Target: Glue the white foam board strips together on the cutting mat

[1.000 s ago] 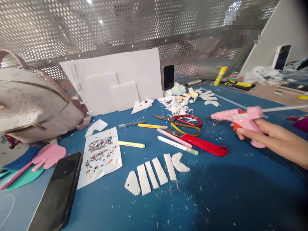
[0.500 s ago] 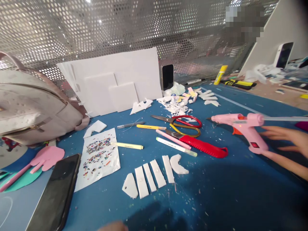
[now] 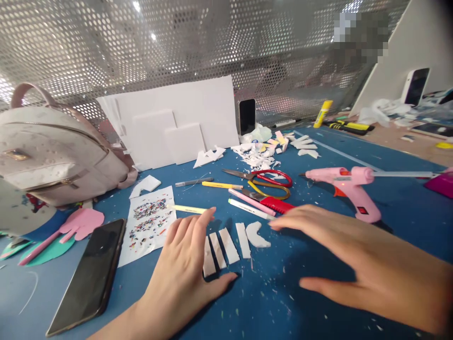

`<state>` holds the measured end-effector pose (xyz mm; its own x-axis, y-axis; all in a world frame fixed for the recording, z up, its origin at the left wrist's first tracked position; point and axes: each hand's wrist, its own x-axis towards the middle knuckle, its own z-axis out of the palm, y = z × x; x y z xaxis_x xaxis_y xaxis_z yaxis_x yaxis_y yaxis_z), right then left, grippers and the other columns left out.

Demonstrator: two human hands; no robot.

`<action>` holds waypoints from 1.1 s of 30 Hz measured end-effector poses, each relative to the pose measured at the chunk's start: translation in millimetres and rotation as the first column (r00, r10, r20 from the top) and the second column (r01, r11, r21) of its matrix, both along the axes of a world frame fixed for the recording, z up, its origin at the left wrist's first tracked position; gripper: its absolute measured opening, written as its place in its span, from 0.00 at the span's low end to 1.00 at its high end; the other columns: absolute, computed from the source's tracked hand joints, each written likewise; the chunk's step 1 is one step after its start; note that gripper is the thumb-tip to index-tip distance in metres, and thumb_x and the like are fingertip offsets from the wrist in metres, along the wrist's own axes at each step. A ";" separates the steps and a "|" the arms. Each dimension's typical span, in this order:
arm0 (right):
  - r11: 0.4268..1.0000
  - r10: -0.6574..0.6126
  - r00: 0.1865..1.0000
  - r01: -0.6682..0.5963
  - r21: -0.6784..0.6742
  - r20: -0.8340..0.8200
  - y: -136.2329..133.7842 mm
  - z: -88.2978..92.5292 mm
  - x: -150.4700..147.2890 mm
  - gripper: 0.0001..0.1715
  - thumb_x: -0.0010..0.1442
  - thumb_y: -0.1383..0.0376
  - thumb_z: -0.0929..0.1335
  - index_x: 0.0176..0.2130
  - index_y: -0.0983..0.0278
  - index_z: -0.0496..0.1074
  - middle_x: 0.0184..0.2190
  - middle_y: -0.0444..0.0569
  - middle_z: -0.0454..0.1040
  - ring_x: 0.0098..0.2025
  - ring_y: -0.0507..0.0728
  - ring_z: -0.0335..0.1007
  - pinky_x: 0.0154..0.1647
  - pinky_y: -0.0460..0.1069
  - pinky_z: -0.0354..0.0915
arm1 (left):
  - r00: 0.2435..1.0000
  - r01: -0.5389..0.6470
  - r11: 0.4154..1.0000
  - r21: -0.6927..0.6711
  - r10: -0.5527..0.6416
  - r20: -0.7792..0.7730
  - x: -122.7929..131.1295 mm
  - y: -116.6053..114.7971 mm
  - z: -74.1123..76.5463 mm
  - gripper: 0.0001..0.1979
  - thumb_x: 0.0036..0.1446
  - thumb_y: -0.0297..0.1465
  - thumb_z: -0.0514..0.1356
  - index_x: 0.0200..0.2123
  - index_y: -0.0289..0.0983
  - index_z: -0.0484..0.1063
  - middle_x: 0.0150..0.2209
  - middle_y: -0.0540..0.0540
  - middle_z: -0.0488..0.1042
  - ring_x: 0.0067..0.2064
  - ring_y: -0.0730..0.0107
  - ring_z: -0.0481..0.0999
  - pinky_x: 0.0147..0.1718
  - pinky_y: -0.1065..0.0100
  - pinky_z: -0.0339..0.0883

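Cut white foam strips (image 3: 229,245) lie in a slightly fanned row on the blue table, with a curved foam piece (image 3: 257,234) at the right end. My left hand (image 3: 186,264) hovers over the row's left end, thumb apart from the fingers, and hides the pointed foam piece there. My right hand (image 3: 357,264) reaches in from the right, fingers stretched and thumb spread, holding nothing. It covers much of the red-handled cutter (image 3: 279,205). Behind it, the pink glue gun (image 3: 348,182) rests on the table with a glue stick in its back.
Scissors (image 3: 269,182) and several markers (image 3: 222,185) lie beyond the strips. Foam scraps (image 3: 260,156) are heaped farther back, before white boards (image 3: 184,141). At the left are a phone (image 3: 90,269), a sheet of coloured bits (image 3: 148,226) and a backpack (image 3: 63,151).
My left hand has come up from the bottom edge to the strips. My right hand has moved left, away from the glue gun. The view has shifted slightly.
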<state>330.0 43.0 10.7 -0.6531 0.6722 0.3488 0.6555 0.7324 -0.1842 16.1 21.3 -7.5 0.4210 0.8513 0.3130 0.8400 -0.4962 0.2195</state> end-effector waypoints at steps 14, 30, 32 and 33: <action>0.990 0.132 0.988 -0.135 0.037 0.081 40.8 -25.3 -68.4 0.43 0.57 0.49 0.73 0.61 0.69 0.62 0.57 0.60 0.68 0.60 0.70 0.61 0.58 0.64 0.63 | 0.997 0.001 0.992 -0.125 0.009 0.076 0.7 3.2 -4.7 0.58 0.51 0.39 0.70 0.71 0.44 0.31 0.57 0.41 0.68 0.55 0.49 0.66 0.55 0.47 0.58; 0.960 0.141 0.990 -0.142 -0.242 -0.021 40.4 -8.3 -56.4 0.28 0.50 0.61 0.76 0.46 0.61 0.63 0.43 0.47 0.69 0.44 0.61 0.67 0.42 0.54 0.64 | 0.988 0.126 0.981 -0.151 -0.110 0.107 12.1 32.8 14.3 0.25 0.63 0.32 0.60 0.62 0.43 0.59 0.54 0.45 0.71 0.53 0.58 0.70 0.51 0.54 0.66; 0.958 0.161 0.986 -0.164 -0.237 -0.030 39.5 -9.0 -56.7 0.27 0.50 0.63 0.77 0.45 0.61 0.63 0.42 0.47 0.70 0.43 0.60 0.67 0.41 0.53 0.63 | 0.972 0.235 0.966 -0.104 -0.232 0.043 9.7 46.7 22.1 0.10 0.67 0.28 0.55 0.50 0.43 0.69 0.46 0.48 0.75 0.45 0.65 0.74 0.43 0.62 0.69; 0.958 0.167 0.985 -0.170 -0.233 -0.032 39.2 -9.2 -56.8 0.27 0.50 0.63 0.77 0.44 0.62 0.64 0.42 0.47 0.70 0.43 0.60 0.67 0.40 0.53 0.62 | 0.954 0.296 0.954 -0.049 -0.298 -0.038 8.9 54.4 25.2 0.09 0.68 0.26 0.53 0.47 0.41 0.70 0.44 0.48 0.76 0.43 0.66 0.75 0.41 0.63 0.69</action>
<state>273.2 82.3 1.6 -0.7605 0.6165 0.2037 0.5230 0.7676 -0.3705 25.0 75.8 17.7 0.6695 0.6978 0.2546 0.6657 -0.7157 0.2112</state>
